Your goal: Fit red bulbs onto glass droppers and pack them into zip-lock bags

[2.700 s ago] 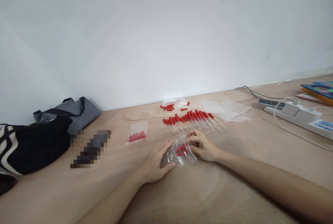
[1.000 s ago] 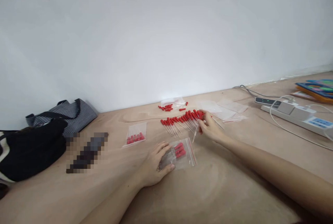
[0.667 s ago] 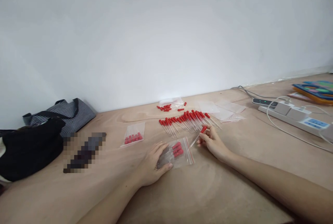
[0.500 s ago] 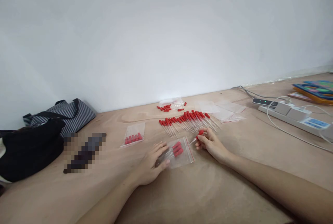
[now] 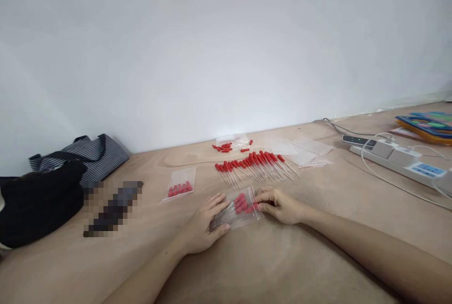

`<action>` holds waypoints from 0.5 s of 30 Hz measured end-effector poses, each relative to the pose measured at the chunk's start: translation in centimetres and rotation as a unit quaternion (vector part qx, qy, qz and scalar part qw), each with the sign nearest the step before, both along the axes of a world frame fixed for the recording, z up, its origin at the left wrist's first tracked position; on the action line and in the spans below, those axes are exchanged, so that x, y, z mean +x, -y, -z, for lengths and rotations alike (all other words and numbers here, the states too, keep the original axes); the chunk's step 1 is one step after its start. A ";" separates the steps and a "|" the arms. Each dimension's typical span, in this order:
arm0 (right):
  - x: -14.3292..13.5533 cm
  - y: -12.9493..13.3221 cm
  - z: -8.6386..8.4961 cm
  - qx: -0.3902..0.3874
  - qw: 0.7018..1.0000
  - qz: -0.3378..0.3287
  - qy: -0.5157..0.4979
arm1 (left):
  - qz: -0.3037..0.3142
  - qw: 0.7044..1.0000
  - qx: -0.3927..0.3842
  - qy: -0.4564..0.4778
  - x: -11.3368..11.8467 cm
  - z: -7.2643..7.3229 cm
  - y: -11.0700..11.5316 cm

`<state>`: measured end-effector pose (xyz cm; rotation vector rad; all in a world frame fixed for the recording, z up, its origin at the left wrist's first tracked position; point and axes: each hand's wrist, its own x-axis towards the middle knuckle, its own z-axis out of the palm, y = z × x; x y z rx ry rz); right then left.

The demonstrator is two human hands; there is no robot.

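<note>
here, right hand (image 5: pixel 282 205) pinches dropper (image 5: pixel 252 208) at bag (image 5: pixel 244 221) edge, left hand (image 5: pixel 199 228) splayed on bag, power strip (image 5: pixel 423 171) distant.

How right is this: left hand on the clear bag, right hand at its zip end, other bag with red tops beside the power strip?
Not the last part: in the head view, the other bag lies left of the row of red-topped droppers, well away from the power strip. The rest stands.

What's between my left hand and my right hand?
In the head view, a clear bag with red-bulbed droppers inside lies between your left hand and right hand.
</note>
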<state>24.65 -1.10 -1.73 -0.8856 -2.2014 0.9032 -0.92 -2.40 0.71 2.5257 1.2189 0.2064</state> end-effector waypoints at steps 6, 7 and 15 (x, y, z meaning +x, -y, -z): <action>-1.0 -0.6 1.0 -0.038 0.999 0.018 -0.016 | -0.001 1.000 0.002 0.010 0.0 0.1 0.0; -1.3 -0.6 1.2 -0.047 0.998 0.046 -0.024 | -0.001 1.000 0.001 0.013 0.0 0.1 0.0; -0.3 -2.4 0.4 -0.066 0.997 0.035 0.010 | -0.010 1.000 -0.001 0.022 -0.2 0.7 -0.1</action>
